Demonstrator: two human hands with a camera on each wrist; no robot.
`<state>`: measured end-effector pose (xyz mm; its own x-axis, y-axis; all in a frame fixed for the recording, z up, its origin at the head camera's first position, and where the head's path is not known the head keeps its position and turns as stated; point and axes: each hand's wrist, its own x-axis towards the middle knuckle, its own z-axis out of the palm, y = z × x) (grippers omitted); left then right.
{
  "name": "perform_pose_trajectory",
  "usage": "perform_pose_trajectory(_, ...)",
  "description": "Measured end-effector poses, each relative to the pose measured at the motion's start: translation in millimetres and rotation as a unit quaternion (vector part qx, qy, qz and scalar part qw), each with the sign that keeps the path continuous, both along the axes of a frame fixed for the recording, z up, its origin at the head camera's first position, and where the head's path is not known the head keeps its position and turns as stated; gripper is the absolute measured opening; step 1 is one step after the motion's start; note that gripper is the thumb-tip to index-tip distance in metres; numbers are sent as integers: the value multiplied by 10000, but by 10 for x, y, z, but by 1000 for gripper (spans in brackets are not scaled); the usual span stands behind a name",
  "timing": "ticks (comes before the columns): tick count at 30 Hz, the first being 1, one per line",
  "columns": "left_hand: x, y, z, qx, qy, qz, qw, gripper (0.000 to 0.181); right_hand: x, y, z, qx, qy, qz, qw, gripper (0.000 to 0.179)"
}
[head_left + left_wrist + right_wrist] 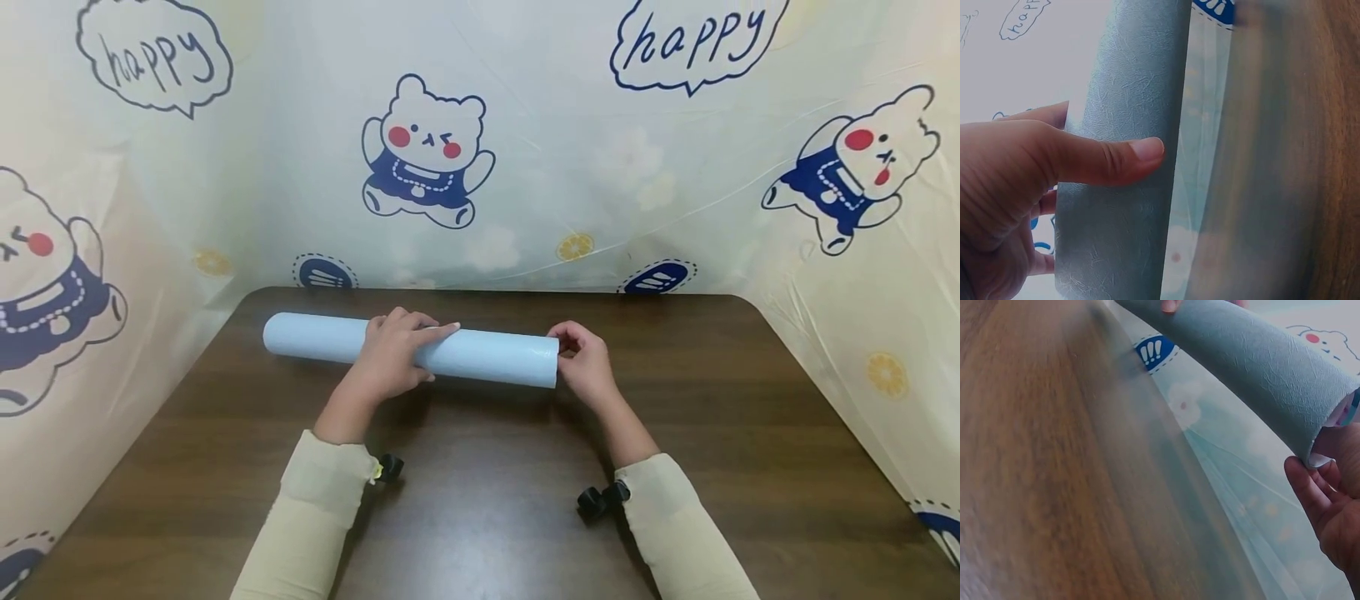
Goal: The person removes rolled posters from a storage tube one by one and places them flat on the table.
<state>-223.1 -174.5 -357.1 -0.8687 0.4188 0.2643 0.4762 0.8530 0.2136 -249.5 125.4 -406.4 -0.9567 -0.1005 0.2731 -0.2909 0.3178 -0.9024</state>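
— Looking for the blue roll [487, 354]?
— Just below and left of frame centre, lengthwise left to right, dipping slightly rightward.
— Left grip [392, 357]?
— Curled partway round the middle.
— Right grip [588, 368]?
— Nearer the right-hand end, closed to a pinch on it.

Left speech bubble [155, 58]: reads "happy", dark blue script, on the backdrop [540, 142] at 10 o'clock, head view.
Right speech bubble [697, 43]: reads "happy", like script, on the backdrop between 1 and 2 o'clock, head view.
Tilted speech bubble [1024, 19]: "happ" legible, ending unclear; between 10 and 11 o'clock, left wrist view.
Blue oval badge [1155, 352]: white signs resembling "!!!", on the backdrop at 12 o'clock, right wrist view.
Left oval [325, 271], right oval [657, 277]: white strokes, too foreshortened to read; near 9 and 3 o'clock, head view.
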Motion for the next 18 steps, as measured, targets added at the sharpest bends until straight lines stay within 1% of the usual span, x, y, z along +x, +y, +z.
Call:
perform_pose_trajectory(6, -17, 11, -37, -27, 51, 4, 10000, 86, 12, 26, 13, -26, 140, -95, 9999, 19)
perform_pose_trajectory(12, -28, 18, -45, 26, 21, 26, 10000, 85, 18, 49, 50, 114, 330, -3, 9994, 23)
perform_pose_trajectory(18, -24, 10, -48, 16, 42, 3, 10000, 85, 17, 40, 46, 288, 569, -224, 9977, 17)
